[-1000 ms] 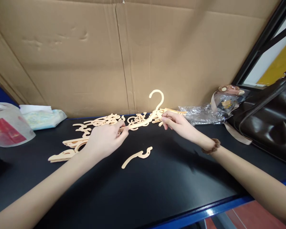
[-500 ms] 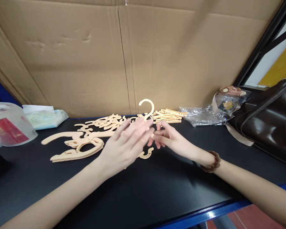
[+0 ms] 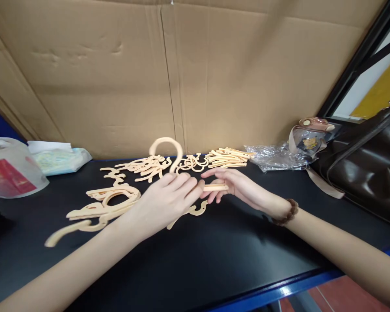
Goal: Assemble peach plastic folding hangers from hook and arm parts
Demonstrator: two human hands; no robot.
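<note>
My left hand point(image 3: 168, 201) is closed around a beige folding clothes hanger point(image 3: 178, 154). The hook rises above the knuckles, and one arm of the hanger sticks out at lower left beyond my forearm. Its other arm reaches out between my two hands. At that end is my right hand point(image 3: 243, 188), fingers apart and loosely cupped around the tip; whether it touches is hard to tell. Below the hands lies a loose hook piece point(image 3: 199, 210), partly covered by my left hand. To the left, a stack of folded hangers point(image 3: 106, 206) rests on the table.
Along the back lie a pile of beige hanger parts point(image 3: 145, 167), several hooks point(image 3: 193, 162) and a bundle of straight arms point(image 3: 229, 157). Clear plastic wrap point(image 3: 276, 158), a bottle point(image 3: 312, 136) and a dark bag point(image 3: 367, 164) are right; a translucent tub point(image 3: 38, 180) and a packet point(image 3: 63, 160) left.
My left hand has turned and now shows gripping the hanger. The hook has swung left, and the hanger's left arm has dropped lower. My right hand's fingers have straightened somewhat.
</note>
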